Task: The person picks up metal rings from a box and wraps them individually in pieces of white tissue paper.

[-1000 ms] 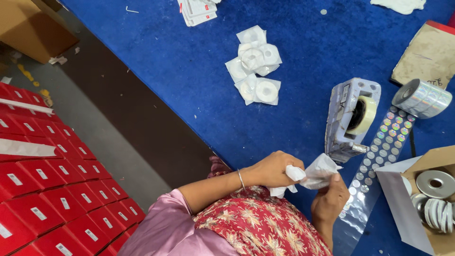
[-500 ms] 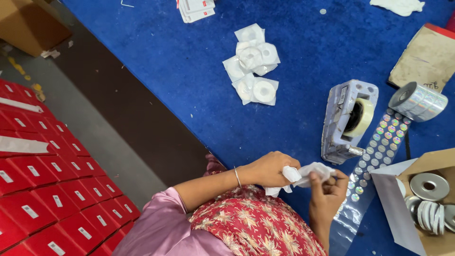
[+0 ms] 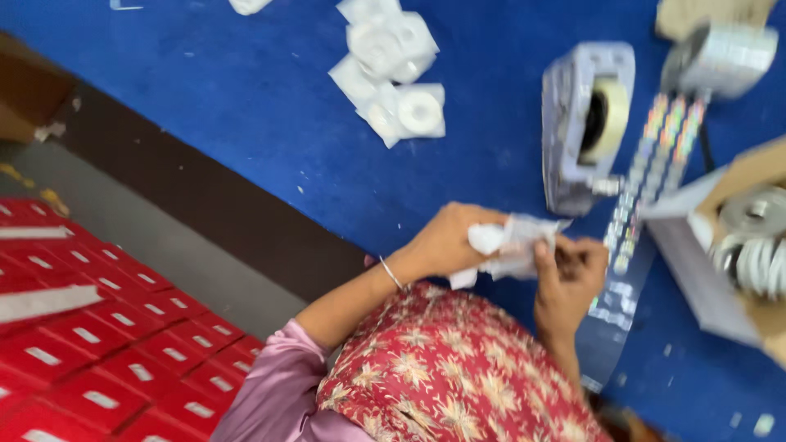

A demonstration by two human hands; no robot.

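Both hands (image 3: 508,254) grip a white packet (image 3: 512,244) beside a grey tape dispenser (image 3: 585,123).

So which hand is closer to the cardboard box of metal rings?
Right. The right hand grips the white wrapper just beside the cardboard box; the left hand holds its far side, farther away.

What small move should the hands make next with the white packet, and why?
Probably finish folding the white packet shut: the left hand and right hand both pinch it, and its paper looks crumpled, not flat like the wrapped packets on the blue table.
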